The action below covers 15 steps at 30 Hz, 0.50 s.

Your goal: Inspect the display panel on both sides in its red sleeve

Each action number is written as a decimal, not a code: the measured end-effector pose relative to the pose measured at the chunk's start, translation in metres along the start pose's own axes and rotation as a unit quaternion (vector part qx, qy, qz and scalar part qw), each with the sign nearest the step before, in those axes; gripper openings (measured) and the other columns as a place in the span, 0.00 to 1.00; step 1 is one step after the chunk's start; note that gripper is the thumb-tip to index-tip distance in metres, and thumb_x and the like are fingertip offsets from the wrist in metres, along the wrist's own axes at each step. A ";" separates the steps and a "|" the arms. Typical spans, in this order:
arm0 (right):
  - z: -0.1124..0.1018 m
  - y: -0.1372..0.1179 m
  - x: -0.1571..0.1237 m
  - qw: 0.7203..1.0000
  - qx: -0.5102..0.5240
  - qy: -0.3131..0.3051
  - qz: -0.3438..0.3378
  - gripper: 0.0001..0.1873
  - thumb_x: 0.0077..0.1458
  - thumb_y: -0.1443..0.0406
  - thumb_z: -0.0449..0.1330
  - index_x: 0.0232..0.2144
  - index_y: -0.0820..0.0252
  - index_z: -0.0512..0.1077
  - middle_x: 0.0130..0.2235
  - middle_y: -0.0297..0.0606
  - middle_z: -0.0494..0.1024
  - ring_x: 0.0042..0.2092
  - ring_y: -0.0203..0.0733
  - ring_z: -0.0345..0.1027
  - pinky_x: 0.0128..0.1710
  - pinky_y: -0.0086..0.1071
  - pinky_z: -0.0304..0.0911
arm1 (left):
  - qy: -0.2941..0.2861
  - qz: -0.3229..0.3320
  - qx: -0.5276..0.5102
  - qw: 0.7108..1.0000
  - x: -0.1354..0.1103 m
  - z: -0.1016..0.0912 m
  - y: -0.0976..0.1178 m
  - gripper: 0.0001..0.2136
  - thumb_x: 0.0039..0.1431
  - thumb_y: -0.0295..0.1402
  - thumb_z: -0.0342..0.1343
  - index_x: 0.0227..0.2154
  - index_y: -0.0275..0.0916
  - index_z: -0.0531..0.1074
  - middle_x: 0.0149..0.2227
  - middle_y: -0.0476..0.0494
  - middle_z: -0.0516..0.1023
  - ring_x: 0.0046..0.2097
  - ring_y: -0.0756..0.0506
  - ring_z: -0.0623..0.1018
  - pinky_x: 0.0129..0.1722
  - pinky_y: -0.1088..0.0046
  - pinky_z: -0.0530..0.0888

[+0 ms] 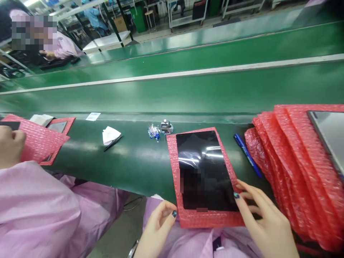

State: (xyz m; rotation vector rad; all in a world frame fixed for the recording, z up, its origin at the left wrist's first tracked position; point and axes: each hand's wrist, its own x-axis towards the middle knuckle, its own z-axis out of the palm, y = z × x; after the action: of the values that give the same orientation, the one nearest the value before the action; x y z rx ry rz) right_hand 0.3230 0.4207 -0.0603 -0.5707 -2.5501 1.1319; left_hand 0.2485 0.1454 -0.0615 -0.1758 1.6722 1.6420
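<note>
A tablet-like panel (pixel 205 175) with a glossy dark screen lies face up on a red bubble-wrap bag (pixel 212 219) at the front edge of the green bench. My left hand (pixel 159 224) pinches the bag's lower left edge between thumb and forefinger. On the opposite side, my right hand (pixel 260 216) grips the bag's right edge, its thumb beside the panel's rim and the other fingers partly hidden. Right of the bag lies a blue marker (pixel 247 156), next to a fanned pile of red bubble-wrap bags (pixel 295 168) with another flat panel (pixel 329 134) on top.
A metal tally counter (pixel 166 126) and small clear-and-blue bits (pixel 154 132) sit behind the bag. White paper (pixel 111 135) and a black pen-like tool (pixel 113 143) lie leftward. A co-worker's hand (pixel 10 147) holds red bubble wrap at left. A raised rail (pixel 172 74) runs behind.
</note>
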 end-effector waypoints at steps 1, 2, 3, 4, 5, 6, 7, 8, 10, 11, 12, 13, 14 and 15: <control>0.003 0.000 0.005 1.000 -0.009 -0.002 -0.017 0.16 0.71 0.53 0.54 0.55 0.50 0.68 0.44 0.36 0.71 0.29 0.35 0.72 0.22 0.22 0.71 | -0.021 -0.005 -0.038 0.999 -0.002 0.001 0.005 0.18 0.60 0.50 0.62 0.40 0.39 0.76 0.43 0.40 0.76 0.48 0.43 0.76 0.53 0.67 0.73; 0.006 0.000 0.010 0.999 -0.029 -0.004 -0.036 0.17 0.72 0.52 0.53 0.56 0.51 0.68 0.43 0.35 0.70 0.28 0.34 0.70 0.23 0.23 0.70 | -0.037 -0.017 -0.082 0.996 -0.003 0.001 0.010 0.18 0.61 0.49 0.62 0.42 0.39 0.75 0.45 0.40 0.76 0.49 0.43 0.77 0.53 0.66 0.73; 0.008 0.000 0.014 0.997 -0.050 -0.009 -0.054 0.18 0.73 0.52 0.51 0.56 0.53 0.68 0.41 0.35 0.69 0.26 0.33 0.68 0.23 0.25 0.69 | -0.047 -0.029 -0.124 0.991 -0.004 0.002 0.014 0.18 0.61 0.48 0.62 0.44 0.39 0.73 0.45 0.39 0.76 0.48 0.43 0.77 0.53 0.66 0.73; 0.010 0.000 0.016 0.995 -0.069 -0.013 -0.067 0.19 0.73 0.51 0.50 0.56 0.54 0.68 0.40 0.34 0.69 0.25 0.32 0.67 0.24 0.26 0.69 | -0.049 -0.039 -0.155 0.986 -0.004 0.003 0.018 0.18 0.61 0.47 0.62 0.46 0.39 0.71 0.45 0.39 0.77 0.47 0.43 0.78 0.52 0.66 0.74; 0.011 0.000 0.018 0.994 -0.083 -0.012 -0.075 0.20 0.74 0.51 0.49 0.55 0.55 0.68 0.40 0.33 0.69 0.24 0.32 0.66 0.23 0.27 0.68 | -0.047 -0.045 -0.174 0.983 -0.004 0.003 0.020 0.19 0.61 0.46 0.63 0.48 0.40 0.69 0.44 0.39 0.77 0.45 0.44 0.79 0.50 0.66 0.74; 0.012 0.001 0.019 0.993 -0.092 -0.010 -0.079 0.20 0.74 0.50 0.48 0.55 0.56 0.68 0.40 0.33 0.68 0.24 0.32 0.65 0.23 0.27 0.67 | -0.044 -0.046 -0.186 0.981 -0.004 0.004 0.022 0.20 0.60 0.45 0.63 0.50 0.40 0.67 0.44 0.40 0.77 0.44 0.44 0.79 0.49 0.66 0.75; 0.013 0.002 0.019 0.992 -0.096 -0.007 -0.079 0.20 0.74 0.50 0.48 0.54 0.56 0.68 0.41 0.33 0.68 0.24 0.31 0.65 0.23 0.27 0.66 | -0.042 -0.043 -0.193 0.979 -0.004 0.004 0.022 0.22 0.60 0.44 0.63 0.51 0.41 0.66 0.44 0.40 0.76 0.44 0.44 0.79 0.48 0.66 0.75; 0.013 0.003 0.019 0.992 -0.098 -0.008 -0.077 0.20 0.74 0.50 0.48 0.54 0.56 0.68 0.41 0.33 0.68 0.25 0.32 0.65 0.23 0.27 0.66 | -0.044 -0.041 -0.198 0.978 -0.005 0.004 0.022 0.23 0.60 0.44 0.63 0.53 0.41 0.65 0.44 0.40 0.76 0.44 0.43 0.79 0.48 0.65 0.76; 0.014 0.004 0.018 0.992 -0.103 -0.010 -0.069 0.21 0.74 0.49 0.48 0.55 0.55 0.67 0.42 0.33 0.68 0.26 0.33 0.66 0.25 0.29 0.66 | -0.054 -0.039 -0.200 0.978 -0.006 0.004 0.022 0.25 0.61 0.42 0.63 0.56 0.42 0.63 0.46 0.39 0.75 0.46 0.41 0.79 0.49 0.62 0.76; 0.014 0.005 0.017 0.992 -0.106 -0.009 -0.069 0.22 0.74 0.48 0.47 0.55 0.54 0.67 0.41 0.33 0.68 0.27 0.33 0.66 0.26 0.30 0.65 | -0.059 -0.037 -0.194 0.979 -0.007 0.004 0.022 0.25 0.61 0.42 0.62 0.58 0.43 0.62 0.47 0.38 0.74 0.46 0.41 0.79 0.50 0.60 0.76; 0.014 0.006 0.017 0.991 -0.108 -0.006 -0.072 0.23 0.74 0.47 0.46 0.55 0.54 0.67 0.41 0.33 0.68 0.27 0.34 0.66 0.27 0.30 0.65 | -0.063 -0.037 -0.183 0.980 -0.007 0.003 0.021 0.25 0.62 0.41 0.61 0.59 0.43 0.61 0.48 0.38 0.74 0.47 0.41 0.79 0.50 0.60 0.76; 0.014 0.007 0.017 0.991 -0.111 -0.004 -0.080 0.23 0.74 0.46 0.45 0.55 0.55 0.66 0.41 0.33 0.68 0.28 0.34 0.66 0.27 0.31 0.64 | -0.068 -0.035 -0.171 0.982 -0.008 0.002 0.021 0.26 0.62 0.40 0.60 0.60 0.44 0.60 0.49 0.38 0.73 0.47 0.41 0.79 0.51 0.59 0.76; 0.014 0.008 0.017 0.990 -0.113 -0.003 -0.086 0.24 0.74 0.46 0.45 0.55 0.55 0.66 0.42 0.33 0.68 0.28 0.34 0.67 0.28 0.31 0.64 | -0.070 -0.034 -0.159 0.984 -0.007 0.001 0.020 0.26 0.63 0.40 0.60 0.61 0.44 0.59 0.50 0.38 0.73 0.47 0.41 0.79 0.51 0.59 0.76; 0.015 0.009 0.017 0.990 -0.112 -0.003 -0.089 0.24 0.74 0.45 0.45 0.55 0.55 0.66 0.42 0.33 0.68 0.29 0.34 0.67 0.28 0.31 0.64 | -0.071 -0.034 -0.148 0.986 -0.007 0.000 0.019 0.27 0.62 0.41 0.60 0.61 0.45 0.58 0.51 0.37 0.73 0.47 0.41 0.79 0.51 0.59 0.76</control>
State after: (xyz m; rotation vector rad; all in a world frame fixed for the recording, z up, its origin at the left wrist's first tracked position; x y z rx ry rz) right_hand 0.3041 0.4251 -0.0749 -0.3796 -2.6898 0.7941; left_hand 0.2421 0.1453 -0.0422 -0.2523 1.2985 1.8001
